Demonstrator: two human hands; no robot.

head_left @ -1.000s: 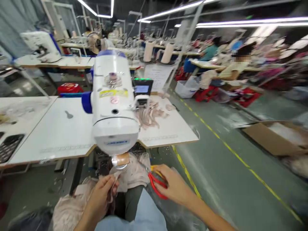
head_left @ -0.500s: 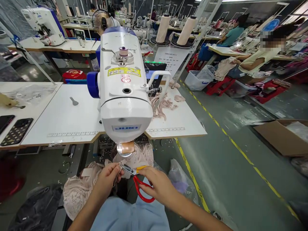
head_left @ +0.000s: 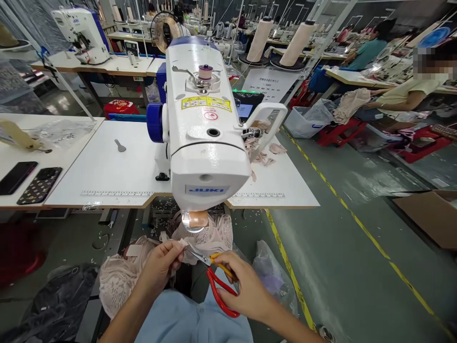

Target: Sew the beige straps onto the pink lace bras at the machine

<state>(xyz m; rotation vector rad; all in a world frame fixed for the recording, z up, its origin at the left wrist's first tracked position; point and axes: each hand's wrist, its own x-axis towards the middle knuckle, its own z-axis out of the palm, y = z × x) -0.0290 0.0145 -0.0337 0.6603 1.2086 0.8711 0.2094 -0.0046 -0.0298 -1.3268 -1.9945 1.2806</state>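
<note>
My left hand point(head_left: 167, 261) is closed, pinching a small end of beige fabric point(head_left: 183, 243) between thumb and forefinger. A pair of scissors with one red and one yellow handle point(head_left: 213, 285) is in my right hand point(head_left: 248, 286), fingers through the loops. Its blades point left, with the tips beside the pinched fabric; whether they touch it I cannot tell. Beige lace garments, looking like bras, hang around the hands: one lace cup point(head_left: 116, 281) left of my left wrist, more lace point(head_left: 212, 233) beneath the head of the white sewing machine point(head_left: 210, 164).
The white machine table point(head_left: 107, 178) carries beige scraps point(head_left: 276, 148) on the right and a small grey metal piece point(head_left: 120, 146). Two phones point(head_left: 40, 186) lie at left. Thread cones point(head_left: 260, 40) stand behind. A plastic bag point(head_left: 264, 267) is on the floor; people sit at machines at far right.
The view has swung slightly left, so the machine sits farther right. The scissors have turned a little, their handles lower and their blades slanting more. The left hand still pinches the fabric.
</note>
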